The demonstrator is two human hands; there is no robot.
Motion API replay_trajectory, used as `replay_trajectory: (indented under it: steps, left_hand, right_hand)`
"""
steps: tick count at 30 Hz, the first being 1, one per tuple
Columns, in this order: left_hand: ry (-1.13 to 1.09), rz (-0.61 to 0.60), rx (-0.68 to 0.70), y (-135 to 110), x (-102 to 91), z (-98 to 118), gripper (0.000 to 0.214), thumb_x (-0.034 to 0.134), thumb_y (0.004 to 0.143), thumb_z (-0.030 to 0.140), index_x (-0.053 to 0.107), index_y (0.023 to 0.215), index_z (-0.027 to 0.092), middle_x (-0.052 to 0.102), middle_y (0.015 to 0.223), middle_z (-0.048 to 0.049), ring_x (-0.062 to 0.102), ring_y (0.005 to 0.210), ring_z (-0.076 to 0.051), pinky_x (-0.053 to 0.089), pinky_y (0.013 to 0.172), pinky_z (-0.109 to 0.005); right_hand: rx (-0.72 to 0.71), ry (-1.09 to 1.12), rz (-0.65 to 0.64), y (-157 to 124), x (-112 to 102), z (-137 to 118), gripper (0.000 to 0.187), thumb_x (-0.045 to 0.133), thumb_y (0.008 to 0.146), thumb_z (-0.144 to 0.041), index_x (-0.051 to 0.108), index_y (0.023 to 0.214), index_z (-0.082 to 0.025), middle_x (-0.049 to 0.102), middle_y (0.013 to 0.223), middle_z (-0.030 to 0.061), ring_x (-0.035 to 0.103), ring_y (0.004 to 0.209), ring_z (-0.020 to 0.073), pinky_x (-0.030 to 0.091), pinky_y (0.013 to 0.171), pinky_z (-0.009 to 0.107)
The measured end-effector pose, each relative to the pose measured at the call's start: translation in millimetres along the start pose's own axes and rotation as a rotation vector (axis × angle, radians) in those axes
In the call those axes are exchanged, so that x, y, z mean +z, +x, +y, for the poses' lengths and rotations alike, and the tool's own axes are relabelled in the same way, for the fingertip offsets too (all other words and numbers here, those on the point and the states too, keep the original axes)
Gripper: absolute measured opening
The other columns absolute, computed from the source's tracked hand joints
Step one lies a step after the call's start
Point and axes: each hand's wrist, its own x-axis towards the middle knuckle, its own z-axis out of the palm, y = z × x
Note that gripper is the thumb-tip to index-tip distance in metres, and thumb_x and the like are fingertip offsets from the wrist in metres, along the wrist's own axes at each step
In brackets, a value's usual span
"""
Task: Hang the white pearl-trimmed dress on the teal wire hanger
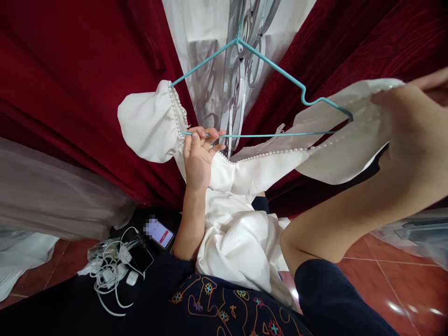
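Observation:
A white dress (241,233) with pearl beads along its neckline hangs partly on a teal hanger (269,61) and drapes over my lap. Its left puff sleeve (145,123) sits over the hanger's left end. My left hand (199,156) pinches the hanger's thin lower bar beside that sleeve. At the right, my right hand (413,126) grips the edge of the other sleeve (343,154), holding it out around the hanger's right end. Some fingers of the right hand are hidden and a little blurred.
Red curtains (87,56) hang on both sides of a white metal grille (241,79). On a dark surface at the lower left lie a lit phone (161,232) and tangled white cables (108,275). The floor (395,284) is red tile.

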Motion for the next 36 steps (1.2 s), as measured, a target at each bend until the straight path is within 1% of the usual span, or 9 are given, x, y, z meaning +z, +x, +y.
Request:
replay_trajectory:
  steps: [8,12,17,21,24,28,30,33,36]
  left_hand:
    - [0.033,-0.031,-0.007,-2,-3.8,2,0.025,0.046,0.107,0.047,0.042,0.097,0.025,0.068,0.106,-0.0071,0.07,0.117,-0.022,0.057,0.081,-0.028]
    - [0.044,-0.042,-0.017,-4,-4.9,3,0.027,0.046,0.106,0.049,0.043,0.097,0.025,0.069,0.108,-0.0082,0.069,0.121,-0.024,0.058,0.082,-0.03]
    - [-0.016,-0.056,-0.02,-7,1.6,3,0.022,0.045,0.108,0.044,0.046,0.099,0.024,0.069,0.109,-0.0068,0.069,0.122,-0.024,0.059,0.084,-0.033]
    - [0.021,-0.041,-0.033,-8,1.2,3,0.024,0.045,0.108,0.046,0.049,0.1,0.023,0.072,0.116,-0.0088,0.068,0.129,-0.026,0.06,0.093,-0.038]
    - [0.067,-0.106,-0.11,-13,-9.4,9,0.035,0.046,0.107,0.053,0.059,0.113,0.022,0.073,0.128,-0.0124,0.069,0.128,-0.028,0.06,0.099,-0.041]
    - [0.33,-0.379,-0.27,-31,-17.2,33,0.048,0.059,0.102,0.055,0.068,0.131,0.018,0.076,0.125,-0.0158,0.075,0.115,-0.027,0.062,0.097,-0.04]
    - [0.403,-0.305,-0.012,-35,-12.8,50,0.03,0.062,0.104,0.042,0.075,0.121,0.02,0.078,0.114,-0.0103,0.076,0.104,-0.022,0.062,0.092,-0.035]
    - [0.515,-0.027,0.588,-22,-6.5,73,0.013,0.07,0.099,0.021,0.079,0.107,0.026,0.074,0.113,-0.0022,0.068,0.111,-0.019,0.056,0.105,-0.035]
    - [0.813,0.037,0.794,13,-11.3,84,0.051,0.085,0.076,0.0,0.075,0.118,0.027,0.063,0.134,-0.0006,0.046,0.139,-0.026,0.034,0.129,-0.039]
  right_hand:
    - [-0.248,-0.002,-0.234,1,81,-40,0.025,0.065,0.071,-0.003,0.051,0.06,-0.021,0.049,0.062,-0.0028,0.04,0.058,0.0044,0.024,0.057,0.027]
    - [-0.184,0.156,-0.416,-29,65,-43,0.028,0.081,0.068,-0.011,0.063,0.089,-0.016,0.06,0.082,-0.0001,0.057,0.066,0.0091,0.041,0.055,0.027]
    - [-0.185,0.355,-0.276,-87,44,-42,0.012,0.076,0.087,-0.024,0.071,0.096,-0.019,0.062,0.093,0.0025,0.057,0.075,0.0087,0.043,0.063,0.029]
    - [-0.044,0.244,-0.64,-120,66,-9,0.024,0.071,0.093,-0.036,0.073,0.115,-0.025,0.066,0.115,0.0041,0.058,0.072,0.0084,0.05,0.061,0.028]
    - [-0.132,0.214,-0.549,-128,85,15,0.022,0.069,0.095,-0.037,0.075,0.112,-0.024,0.064,0.108,0.0035,0.059,0.078,0.0085,0.045,0.059,0.025]
    - [-0.185,0.223,-0.431,-129,92,25,0.015,0.068,0.097,-0.035,0.075,0.102,-0.023,0.063,0.094,0.0008,0.052,0.071,0.0068,0.04,0.057,0.024]
    - [-0.187,0.238,-0.425,-129,92,24,0.014,0.069,0.096,-0.034,0.076,0.101,-0.023,0.061,0.092,-0.0001,0.048,0.067,0.0058,0.039,0.057,0.024]
    - [-0.183,0.252,-0.424,-129,92,24,0.014,0.069,0.096,-0.035,0.076,0.101,-0.024,0.06,0.091,-0.0003,0.046,0.066,0.0058,0.037,0.057,0.025]
    - [-0.172,0.237,-0.433,-130,92,24,0.016,0.068,0.096,-0.036,0.076,0.101,-0.023,0.06,0.091,0.0,0.045,0.065,0.0061,0.037,0.056,0.025]
